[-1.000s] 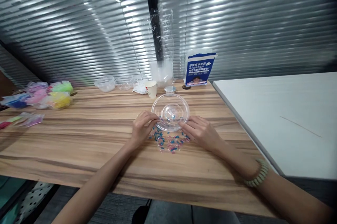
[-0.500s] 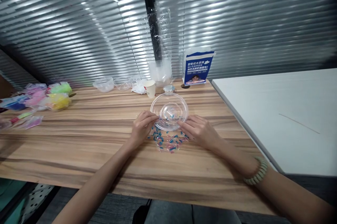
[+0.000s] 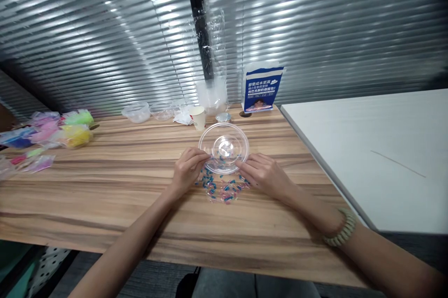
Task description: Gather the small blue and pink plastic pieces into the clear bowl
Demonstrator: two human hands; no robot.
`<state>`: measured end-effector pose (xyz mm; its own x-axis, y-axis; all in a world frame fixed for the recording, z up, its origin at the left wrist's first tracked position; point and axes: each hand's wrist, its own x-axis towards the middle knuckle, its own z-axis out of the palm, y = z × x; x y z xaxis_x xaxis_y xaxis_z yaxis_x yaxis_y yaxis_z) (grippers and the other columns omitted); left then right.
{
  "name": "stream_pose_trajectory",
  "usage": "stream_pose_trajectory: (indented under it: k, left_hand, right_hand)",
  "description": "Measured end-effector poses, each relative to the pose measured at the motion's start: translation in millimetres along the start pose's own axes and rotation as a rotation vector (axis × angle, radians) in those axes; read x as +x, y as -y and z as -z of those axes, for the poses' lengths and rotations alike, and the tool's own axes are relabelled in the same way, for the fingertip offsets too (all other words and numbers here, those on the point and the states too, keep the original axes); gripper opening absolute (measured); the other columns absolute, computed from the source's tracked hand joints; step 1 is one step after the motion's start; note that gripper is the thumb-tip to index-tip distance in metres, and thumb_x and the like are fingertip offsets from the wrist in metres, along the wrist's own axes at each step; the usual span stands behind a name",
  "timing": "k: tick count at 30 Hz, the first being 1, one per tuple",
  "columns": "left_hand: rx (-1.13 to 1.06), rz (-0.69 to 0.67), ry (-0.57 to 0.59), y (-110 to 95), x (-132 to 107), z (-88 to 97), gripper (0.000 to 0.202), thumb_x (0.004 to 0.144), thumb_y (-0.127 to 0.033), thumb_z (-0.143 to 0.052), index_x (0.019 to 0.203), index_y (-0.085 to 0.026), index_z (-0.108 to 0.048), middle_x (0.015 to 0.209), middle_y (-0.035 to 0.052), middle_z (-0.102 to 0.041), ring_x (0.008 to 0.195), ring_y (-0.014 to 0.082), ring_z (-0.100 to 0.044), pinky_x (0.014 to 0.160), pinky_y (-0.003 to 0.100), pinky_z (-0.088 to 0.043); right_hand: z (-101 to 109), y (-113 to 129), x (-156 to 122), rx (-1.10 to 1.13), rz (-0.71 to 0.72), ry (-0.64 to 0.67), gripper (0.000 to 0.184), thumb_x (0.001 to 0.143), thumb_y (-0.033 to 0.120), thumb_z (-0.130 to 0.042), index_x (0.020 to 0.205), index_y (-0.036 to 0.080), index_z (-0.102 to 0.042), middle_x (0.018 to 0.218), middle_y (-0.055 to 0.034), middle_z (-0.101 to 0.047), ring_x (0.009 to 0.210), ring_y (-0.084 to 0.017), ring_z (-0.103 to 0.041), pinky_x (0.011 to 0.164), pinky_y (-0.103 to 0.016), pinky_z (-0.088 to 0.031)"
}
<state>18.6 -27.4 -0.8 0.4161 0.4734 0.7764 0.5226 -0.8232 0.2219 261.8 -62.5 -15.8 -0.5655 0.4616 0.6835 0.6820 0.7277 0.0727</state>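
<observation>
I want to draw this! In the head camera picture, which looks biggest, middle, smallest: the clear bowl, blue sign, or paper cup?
1. clear bowl: looks widest, but it sits nearest the camera.
2. blue sign: nearly as big and farther back, so unsure against the bowl.
3. paper cup: clearly smallest.

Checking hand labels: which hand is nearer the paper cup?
Left. The left hand sits nearly straight in front of the cup; the right hand is across the bowl, farther right.

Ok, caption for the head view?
Left hand and right hand at the clear bowl, with blue and pink beads strewn on the wooden table.
</observation>
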Motion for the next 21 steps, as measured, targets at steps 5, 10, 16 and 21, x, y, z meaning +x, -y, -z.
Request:
stream_pose_trajectory:
  k: [5,10,16,21]
  left_hand:
    - [-0.005,-0.018,-0.001,1.7,-0.7,-0.7,0.012,0.082,-0.014,-0.057,0.087,-0.022,-0.066,0.081,0.0034,-0.067,0.077,0.0147,-0.060,0.069,0.030,-0.048]
    - [-0.010,-0.041,0.000,1.7,-0.2,-0.8,0.014,0.082,-0.012,-0.058,0.089,-0.022,-0.065,0.081,0.0033,-0.067,0.076,0.0144,-0.059,0.068,0.029,-0.047]
    - [-0.025,-0.044,0.006,1.6,-0.2,-0.6,0.015,0.081,-0.011,-0.059,0.089,-0.021,-0.065,0.081,0.0033,-0.066,0.076,0.0143,-0.058,0.068,0.029,-0.047]
    - [-0.005,-0.058,0.008,2.2,-0.4,-0.5,0.015,0.081,-0.011,-0.058,0.090,-0.021,-0.065,0.080,0.0030,-0.065,0.075,0.0137,-0.057,0.067,0.028,-0.046]
  right_hand:
    - [-1.0,-0.9,-0.5,0.019,-0.012,-0.001,0.015,0.086,0.017,-0.051,0.093,0.014,-0.064,0.073,-0.0055,-0.063,0.072,-0.016,-0.055,0.064,-0.027,-0.042]
    - [-1.8,-1.7,-0.8,0.011,-0.012,-0.005,0.015,0.087,0.017,-0.050,0.091,0.015,-0.065,0.072,-0.0047,-0.063,0.071,-0.015,-0.055,0.064,-0.026,-0.041]
    - [-2.6,-2.7,-1.2,0.000,-0.002,0.009,0.015,0.086,0.018,-0.052,0.094,0.014,-0.064,0.072,-0.0051,-0.063,0.069,-0.016,-0.054,0.063,-0.027,-0.040]
    - [-2.0,-2.2,-1.1,-0.014,-0.001,0.015,0.013,0.086,0.018,-0.053,0.092,0.015,-0.064,0.074,-0.0050,-0.065,0.072,-0.016,-0.056,0.065,-0.027,-0.041]
